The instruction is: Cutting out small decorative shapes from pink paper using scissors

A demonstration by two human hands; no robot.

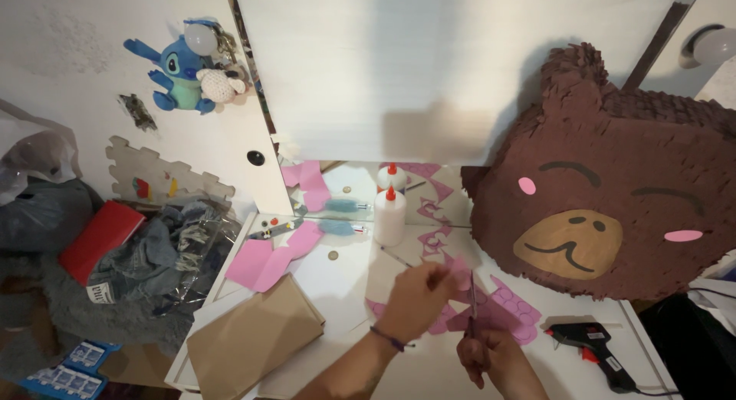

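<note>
Head view, looking down on a white craft table (337, 281). Far left, on the floor: blue packets (65, 373), a red folder (98, 239), and crumpled jeans (146, 254) under clear plastic. Above, pinned to the wall: a blue plush toy (178, 69) beside a small white crocheted figure (221, 84). Lower, hanging over the table's near left edge: folded brown paper (257, 340). Just behind it: a pink paper sheet (270, 260). Further back, near the mirror (460, 70): a fluffy blue pen (337, 227) and a white glue bottle (389, 216) with a red cap, upright. Centre, over the table's middle: left hand (418, 296), a dark band at the wrist, fingers pinched on a piece of pink paper (460, 273), held up off the surface. Just right of it, lower: right hand (491, 358), closed around the handles of scissors (473, 300), blades pointing up and away, meeting the pink piece at its edge. Beneath both hands: purple-pink cutouts (510, 308), scalloped, lying flat on the table. Further right, near the front edge: a black glue gun (594, 348) with an orange trigger, on its side. Filling the right: a large brown bear-face piñata (606, 193), fringed paper, pink cheeks, tan muzzle, leaning over the table's back corner.
</note>
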